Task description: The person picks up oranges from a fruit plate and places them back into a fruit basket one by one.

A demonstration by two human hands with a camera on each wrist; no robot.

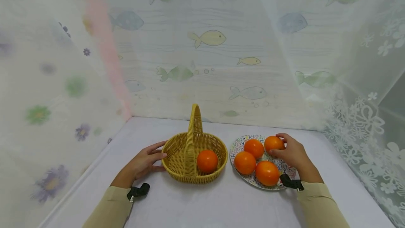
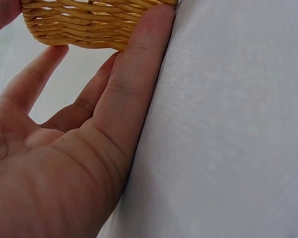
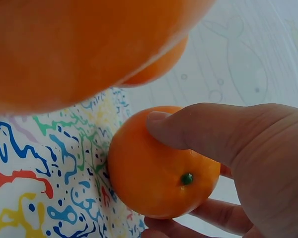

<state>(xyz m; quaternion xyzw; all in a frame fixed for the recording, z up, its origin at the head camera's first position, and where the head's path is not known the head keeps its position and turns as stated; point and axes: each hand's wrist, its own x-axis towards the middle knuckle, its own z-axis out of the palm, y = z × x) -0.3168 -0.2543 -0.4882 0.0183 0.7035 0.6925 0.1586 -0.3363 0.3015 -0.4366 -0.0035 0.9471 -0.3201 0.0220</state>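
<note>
A yellow wicker basket [image 1: 190,178] with a tall arched handle stands on the table, one orange [image 1: 207,161] inside it, right of the handle. My left hand [image 1: 146,161] holds the basket's left side, thumb at the rim; in the left wrist view its fingers [image 2: 134,74] reach the woven wall [image 2: 84,25]. On the right, a plate [image 1: 243,178] with a colourful squiggle pattern carries several oranges. My right hand [image 1: 292,152] grips the orange [image 3: 154,168] at the plate's far right, thumb on one side and fingers round the other. That orange shows a green stem spot.
Three other oranges, one at the back [image 1: 254,149], one at the left [image 1: 245,163] and one in front [image 1: 267,173], sit close together on the plate. A white cloth covers the table [image 1: 196,207]. Fish-patterned curtain [image 1: 209,62] hangs behind, with sheer curtains at both sides.
</note>
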